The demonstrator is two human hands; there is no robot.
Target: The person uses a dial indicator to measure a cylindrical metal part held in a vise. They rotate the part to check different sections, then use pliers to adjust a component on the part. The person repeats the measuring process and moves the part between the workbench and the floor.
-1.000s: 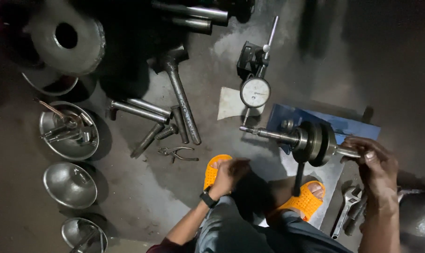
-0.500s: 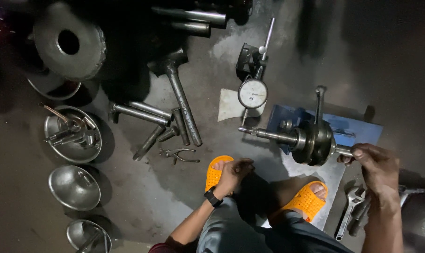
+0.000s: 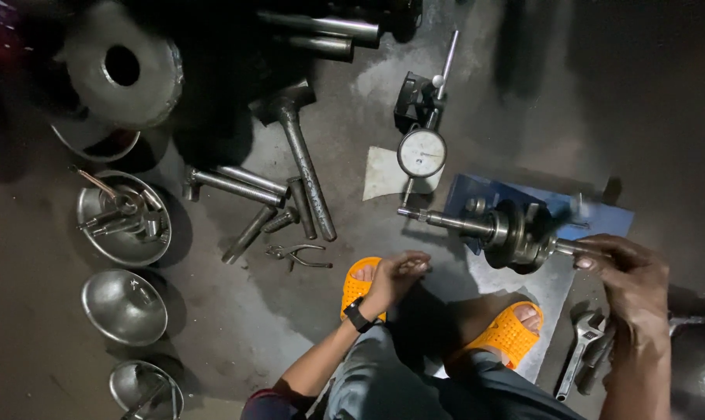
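Note:
A steel crankshaft point(image 3: 516, 229) lies across a blue stand point(image 3: 601, 214) on the concrete floor. My right hand point(image 3: 628, 280) grips the shaft's right end. The connecting rod is blurred behind the crank webs. A dial gauge point(image 3: 422, 152) on its post stands just beyond the shaft's left end, its stem pointing down at the shaft. My left hand point(image 3: 395, 276), with a dark wristwatch, rests loosely curled above my left orange sandal point(image 3: 358, 284) and holds nothing.
A long hammer point(image 3: 306, 167), steel pins, and pliers point(image 3: 298, 255) lie to the left. Three steel bowls point(image 3: 123, 206) sit at the far left under a heavy round disc point(image 3: 119, 74). An adjustable wrench point(image 3: 578, 350) lies by my right sandal point(image 3: 508, 334).
The connecting rod swung from hanging down, to pointing up, to a blur behind the webs as the crankshaft turned in my right hand. My left hand stayed put.

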